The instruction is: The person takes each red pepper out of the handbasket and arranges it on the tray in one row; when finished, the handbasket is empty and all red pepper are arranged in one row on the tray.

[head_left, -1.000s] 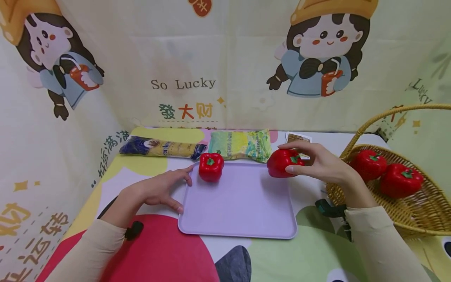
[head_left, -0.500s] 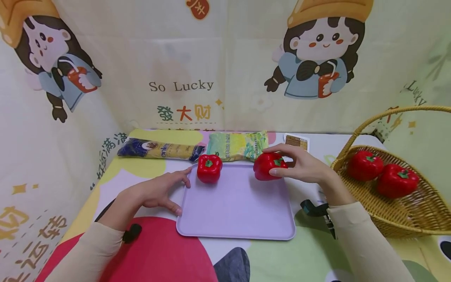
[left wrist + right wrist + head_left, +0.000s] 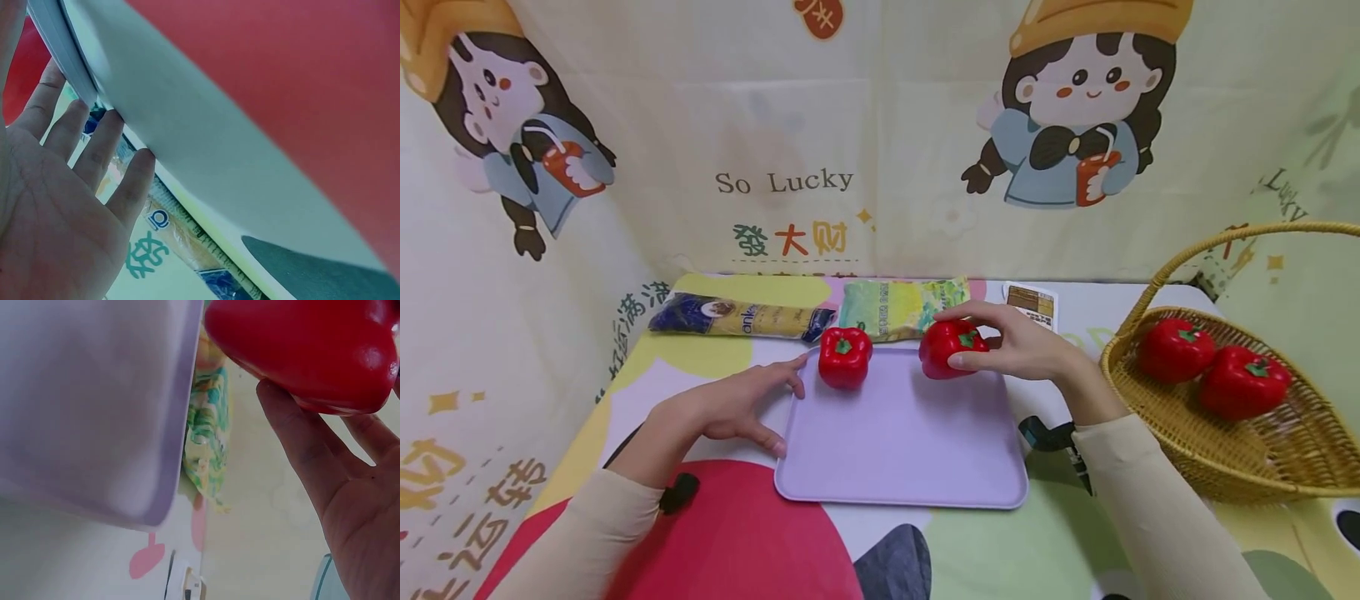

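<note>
My right hand (image 3: 1011,337) grips a red bell pepper (image 3: 942,350) between thumb and fingers, over the back right part of a lilac tray (image 3: 895,442). In the right wrist view the same bell pepper (image 3: 306,350) fills the top, with fingers (image 3: 300,437) along its underside. Another red bell pepper (image 3: 845,358) stands at the tray's back left corner, stem up. At the tray's left edge rests my left hand (image 3: 737,408), thumb and fingers spread and relaxed. The left wrist view shows its fingertips beside the tray's rim (image 3: 69,62).
Behind the tray lie a blue and yellow pasta packet (image 3: 741,318) and a green and yellow packet (image 3: 902,308). A brown and white card (image 3: 1032,304) is at the back right. On the right, a wicker basket (image 3: 1195,458) holds two red bell peppers (image 3: 1245,383).
My right hand has carried its bell pepper leftward, from the tray's right edge to further over the tray. My left hand stays at the tray's left edge.
</note>
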Action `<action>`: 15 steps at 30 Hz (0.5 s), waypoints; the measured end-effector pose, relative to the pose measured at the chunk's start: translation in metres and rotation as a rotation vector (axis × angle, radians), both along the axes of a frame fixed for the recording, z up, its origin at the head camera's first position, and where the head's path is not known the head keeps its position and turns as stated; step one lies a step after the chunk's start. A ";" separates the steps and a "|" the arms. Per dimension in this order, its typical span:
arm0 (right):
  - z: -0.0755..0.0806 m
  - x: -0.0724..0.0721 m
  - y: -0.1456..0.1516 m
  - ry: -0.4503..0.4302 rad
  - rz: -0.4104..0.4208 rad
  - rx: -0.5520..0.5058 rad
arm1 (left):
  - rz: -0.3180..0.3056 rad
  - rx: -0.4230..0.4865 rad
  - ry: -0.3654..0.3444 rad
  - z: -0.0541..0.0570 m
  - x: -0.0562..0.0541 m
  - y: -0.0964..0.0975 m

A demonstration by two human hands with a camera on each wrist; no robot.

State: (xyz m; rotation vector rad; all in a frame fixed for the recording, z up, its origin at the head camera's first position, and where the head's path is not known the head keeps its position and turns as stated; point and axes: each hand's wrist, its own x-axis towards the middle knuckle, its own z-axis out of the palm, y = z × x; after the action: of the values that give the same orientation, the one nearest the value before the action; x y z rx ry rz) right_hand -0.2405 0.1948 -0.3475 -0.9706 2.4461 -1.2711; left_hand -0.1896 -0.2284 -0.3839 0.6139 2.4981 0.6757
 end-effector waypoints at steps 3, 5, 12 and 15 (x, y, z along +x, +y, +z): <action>0.000 -0.002 -0.005 -0.002 0.009 0.019 | 0.001 0.002 -0.003 0.000 0.000 0.001; 0.000 -0.003 -0.008 0.002 0.019 0.021 | 0.002 -0.003 0.002 -0.001 0.000 0.001; -0.004 -0.005 -0.020 -0.006 0.009 0.039 | 0.001 -0.002 0.014 0.000 0.001 0.000; -0.008 -0.005 -0.025 -0.013 0.006 0.042 | 0.002 0.001 0.010 -0.001 0.001 0.000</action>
State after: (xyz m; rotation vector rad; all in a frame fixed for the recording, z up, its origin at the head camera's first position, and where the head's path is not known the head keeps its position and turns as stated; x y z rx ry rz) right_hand -0.2451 0.1698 -0.3553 -0.9546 2.4479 -1.2157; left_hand -0.1890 -0.2288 -0.3848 0.6163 2.5083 0.6757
